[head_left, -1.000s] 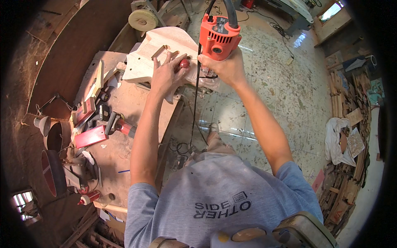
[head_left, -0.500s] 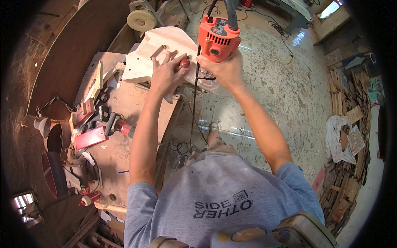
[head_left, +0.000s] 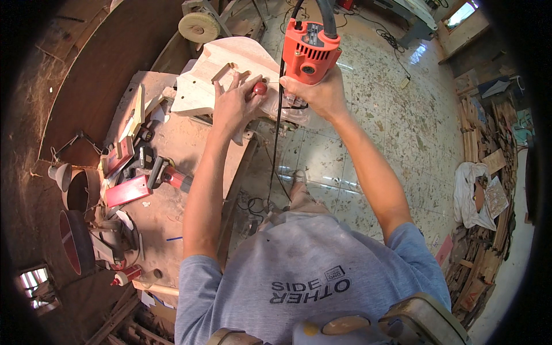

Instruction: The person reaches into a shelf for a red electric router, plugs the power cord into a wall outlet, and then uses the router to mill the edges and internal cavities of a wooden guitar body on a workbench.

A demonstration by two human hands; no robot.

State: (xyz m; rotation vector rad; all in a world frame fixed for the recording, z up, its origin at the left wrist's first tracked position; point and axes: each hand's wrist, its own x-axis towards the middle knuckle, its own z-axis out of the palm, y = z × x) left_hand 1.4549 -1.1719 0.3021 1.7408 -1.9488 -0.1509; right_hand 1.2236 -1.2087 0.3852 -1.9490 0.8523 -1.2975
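A pale wooden guitar body with routed slots lies on the workbench's far end. On its right edge is an orange-red router, its clear base partly hidden by my hands. My right hand is wrapped around the lower part of the router's motor housing. The router's round red knob sits between the thumb and a finger of my left hand. Other fingers of that hand are spread on the wood beside the slots. A black cord and a thick dark hose rise from the router's top. The cutter cannot be made out.
The dusty workbench bears a red-and-black power tool, red blocks, a glue bottle and a blue pen. A round buffing wheel stands beyond the guitar body. Wood scraps and a white bag lie at right.
The router's housing and my right hand have shifted slightly to the right. My left hand stays by the knob, and the guitar body looks unmoved on the bench.
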